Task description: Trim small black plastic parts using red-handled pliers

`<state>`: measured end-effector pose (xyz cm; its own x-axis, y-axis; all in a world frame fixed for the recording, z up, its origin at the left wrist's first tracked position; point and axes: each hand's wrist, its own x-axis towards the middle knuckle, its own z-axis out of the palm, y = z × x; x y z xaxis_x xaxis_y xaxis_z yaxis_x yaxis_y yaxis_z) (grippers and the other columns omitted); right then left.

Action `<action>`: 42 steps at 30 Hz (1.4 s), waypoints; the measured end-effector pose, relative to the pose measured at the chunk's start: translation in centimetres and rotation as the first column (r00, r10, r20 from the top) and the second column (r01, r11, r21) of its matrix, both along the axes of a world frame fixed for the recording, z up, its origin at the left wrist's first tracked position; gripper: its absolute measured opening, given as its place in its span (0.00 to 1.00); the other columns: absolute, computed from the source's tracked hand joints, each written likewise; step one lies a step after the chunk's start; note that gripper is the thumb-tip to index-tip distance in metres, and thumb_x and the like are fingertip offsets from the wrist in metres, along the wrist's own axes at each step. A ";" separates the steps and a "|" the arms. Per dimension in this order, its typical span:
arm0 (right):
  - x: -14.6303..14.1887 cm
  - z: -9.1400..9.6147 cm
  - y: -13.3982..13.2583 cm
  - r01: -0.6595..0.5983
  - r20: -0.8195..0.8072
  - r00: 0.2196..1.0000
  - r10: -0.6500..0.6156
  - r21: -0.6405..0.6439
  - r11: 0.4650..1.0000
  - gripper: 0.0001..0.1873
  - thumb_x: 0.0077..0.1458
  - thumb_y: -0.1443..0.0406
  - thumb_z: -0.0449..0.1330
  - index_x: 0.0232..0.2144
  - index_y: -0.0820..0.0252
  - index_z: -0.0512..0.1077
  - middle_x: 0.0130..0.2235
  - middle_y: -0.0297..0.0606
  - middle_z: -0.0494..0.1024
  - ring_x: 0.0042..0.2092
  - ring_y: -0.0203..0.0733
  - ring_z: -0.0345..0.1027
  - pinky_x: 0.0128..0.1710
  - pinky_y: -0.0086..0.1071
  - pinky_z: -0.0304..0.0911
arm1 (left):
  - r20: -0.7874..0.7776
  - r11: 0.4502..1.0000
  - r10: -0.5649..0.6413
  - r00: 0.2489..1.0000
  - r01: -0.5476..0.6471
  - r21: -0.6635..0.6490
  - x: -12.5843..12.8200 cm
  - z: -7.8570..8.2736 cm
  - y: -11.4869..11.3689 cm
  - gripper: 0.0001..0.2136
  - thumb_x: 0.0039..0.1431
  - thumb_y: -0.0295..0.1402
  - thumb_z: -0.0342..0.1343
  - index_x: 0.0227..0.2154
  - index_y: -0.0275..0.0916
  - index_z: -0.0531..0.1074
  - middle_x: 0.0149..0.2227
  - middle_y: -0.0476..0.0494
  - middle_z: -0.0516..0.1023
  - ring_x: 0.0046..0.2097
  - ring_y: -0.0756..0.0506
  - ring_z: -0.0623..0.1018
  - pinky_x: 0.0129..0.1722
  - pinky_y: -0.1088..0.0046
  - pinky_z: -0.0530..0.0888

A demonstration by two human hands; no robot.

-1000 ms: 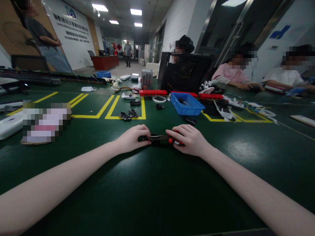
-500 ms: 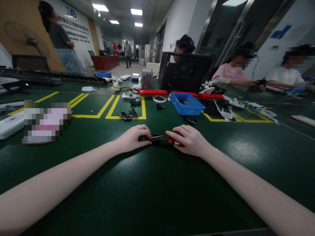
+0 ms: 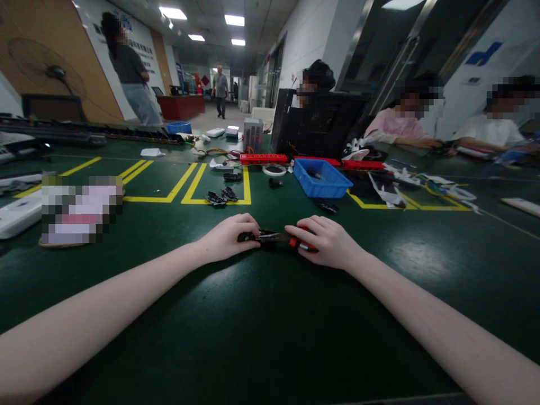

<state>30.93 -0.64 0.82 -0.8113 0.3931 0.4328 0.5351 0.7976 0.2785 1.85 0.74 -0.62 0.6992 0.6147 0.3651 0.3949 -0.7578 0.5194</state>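
My left hand [image 3: 236, 236] pinches a small black part [image 3: 270, 235] between thumb and fingers, low over the green table. My right hand [image 3: 323, 241] is closed around a red-handled tool [image 3: 294, 242], which has a dark metal end pointing left at the black part. Where tool and part meet, I cannot tell whether they touch. The tool's exact kind is hidden by my fingers. Beyond my hands lie several dark pieces [image 3: 216, 198] inside a yellow-taped area, and another dark piece [image 3: 327, 206] in front of a blue bin [image 3: 323, 181].
A red power strip [image 3: 264, 158] and a white ring [image 3: 274, 170] lie farther back. A black computer case [image 3: 318, 121] stands behind the bin. Cables and scraps [image 3: 439, 185] lie at right, a white device [image 3: 17, 216] at left. Other people sit across the table.
My hands, the black part and the red-handled tool are almost unchanged. In the background the standing person at left has moved rightward.
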 end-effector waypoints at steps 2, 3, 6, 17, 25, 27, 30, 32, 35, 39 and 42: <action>0.0 -0.1 -0.1 -0.001 -0.029 1.000 0.000 -0.040 0.999 0.19 0.57 0.65 0.56 0.50 0.64 0.72 0.41 0.47 0.76 0.39 0.46 0.69 0.37 0.38 0.68 | 0.007 1.000 -0.006 1.000 0.006 0.005 0.0 0.0 0.0 0.04 0.60 0.30 0.60 0.37 0.38 0.74 0.45 0.43 0.72 0.47 0.43 0.75 0.48 0.61 0.74; -0.1 -0.1 -0.1 -0.004 -0.047 0.999 0.001 -0.061 0.998 0.19 0.56 0.65 0.57 0.50 0.64 0.72 0.41 0.46 0.76 0.39 0.45 0.70 0.37 0.38 0.68 | 0.013 1.000 -0.011 1.000 0.011 0.003 0.0 -0.1 0.0 0.04 0.60 0.30 0.60 0.37 0.38 0.73 0.46 0.43 0.72 0.47 0.43 0.75 0.48 0.60 0.74; -0.1 -0.1 -0.2 -0.003 -0.093 0.996 -0.010 -0.136 0.991 0.20 0.55 0.63 0.57 0.50 0.62 0.72 0.41 0.45 0.76 0.38 0.44 0.70 0.37 0.37 0.68 | 0.030 1.000 -0.026 0.999 0.026 -0.013 0.0 -0.2 -0.1 0.03 0.61 0.29 0.59 0.38 0.38 0.73 0.47 0.43 0.71 0.47 0.43 0.75 0.49 0.60 0.74; 0.2 0.2 -0.3 0.026 -0.130 0.987 -0.090 -0.427 0.904 0.23 0.58 0.57 0.59 0.55 0.58 0.69 0.44 0.43 0.75 0.41 0.44 0.72 0.40 0.37 0.69 | 0.045 0.999 -0.038 0.998 0.039 -0.024 0.1 -0.5 0.3 0.04 0.61 0.30 0.59 0.37 0.38 0.72 0.46 0.43 0.72 0.47 0.43 0.75 0.49 0.61 0.73; 0.2 0.3 -0.2 0.020 -0.082 0.996 -0.044 -0.278 0.960 0.23 0.60 0.57 0.58 0.54 0.59 0.69 0.43 0.45 0.76 0.40 0.44 0.71 0.37 0.37 0.69 | -0.005 1.000 -0.030 1.000 0.030 -0.005 0.3 -0.1 0.1 0.02 0.62 0.29 0.57 0.37 0.38 0.72 0.45 0.43 0.73 0.47 0.43 0.74 0.49 0.62 0.72; 0.1 0.3 -0.3 0.012 -0.067 0.997 -0.025 -0.188 0.982 0.22 0.59 0.58 0.57 0.53 0.61 0.70 0.42 0.45 0.76 0.39 0.45 0.70 0.36 0.38 0.69 | -0.018 0.999 -0.032 0.999 0.032 -0.007 0.3 0.1 0.0 0.02 0.62 0.28 0.57 0.38 0.38 0.72 0.46 0.42 0.73 0.48 0.42 0.74 0.49 0.62 0.72; 0.0 0.2 -0.3 0.000 -0.062 0.998 -0.008 -0.130 0.992 0.21 0.59 0.59 0.57 0.52 0.62 0.71 0.41 0.46 0.76 0.38 0.44 0.70 0.36 0.38 0.69 | -0.023 0.999 -0.037 0.999 0.037 0.000 0.2 0.0 0.0 0.02 0.62 0.28 0.57 0.38 0.38 0.72 0.46 0.42 0.73 0.48 0.42 0.74 0.49 0.61 0.72; 0.0 0.2 -0.4 -0.003 -0.070 0.998 -0.006 -0.138 0.990 0.21 0.59 0.59 0.57 0.52 0.62 0.71 0.41 0.46 0.76 0.38 0.44 0.70 0.36 0.38 0.69 | -0.007 0.999 -0.038 0.999 0.038 -0.003 0.2 0.0 0.1 0.02 0.62 0.28 0.57 0.38 0.38 0.72 0.46 0.42 0.72 0.48 0.42 0.74 0.49 0.61 0.72; -0.1 0.3 -0.4 0.004 -0.077 0.997 -0.017 -0.169 0.986 0.21 0.59 0.59 0.57 0.52 0.62 0.71 0.41 0.46 0.76 0.38 0.45 0.71 0.36 0.38 0.69 | 0.029 0.999 -0.036 0.999 0.036 -0.014 0.3 -0.2 0.1 0.03 0.61 0.29 0.58 0.38 0.37 0.72 0.46 0.42 0.72 0.47 0.43 0.74 0.49 0.62 0.73; -0.1 0.3 -0.5 0.011 -0.077 0.997 -0.027 -0.198 0.980 0.21 0.59 0.59 0.57 0.52 0.60 0.71 0.41 0.46 0.76 0.38 0.45 0.71 0.36 0.38 0.69 | 0.035 0.999 -0.034 0.999 0.035 -0.021 0.2 -0.3 0.1 0.03 0.61 0.29 0.59 0.37 0.38 0.72 0.45 0.43 0.71 0.47 0.44 0.75 0.49 0.62 0.73; -0.2 0.3 -0.5 0.017 -0.093 0.995 -0.041 -0.244 0.970 0.22 0.58 0.59 0.58 0.53 0.60 0.71 0.42 0.46 0.76 0.39 0.45 0.71 0.37 0.38 0.69 | 0.030 1.000 -0.025 0.999 0.025 -0.018 0.2 -0.2 0.0 0.04 0.61 0.29 0.59 0.38 0.38 0.72 0.45 0.43 0.71 0.47 0.44 0.75 0.49 0.63 0.73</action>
<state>30.77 -1.12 1.09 -0.7571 0.5186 0.3973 0.5735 0.8189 0.0240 2.10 0.77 -0.85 0.7034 0.6039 0.3750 0.3599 -0.7574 0.5447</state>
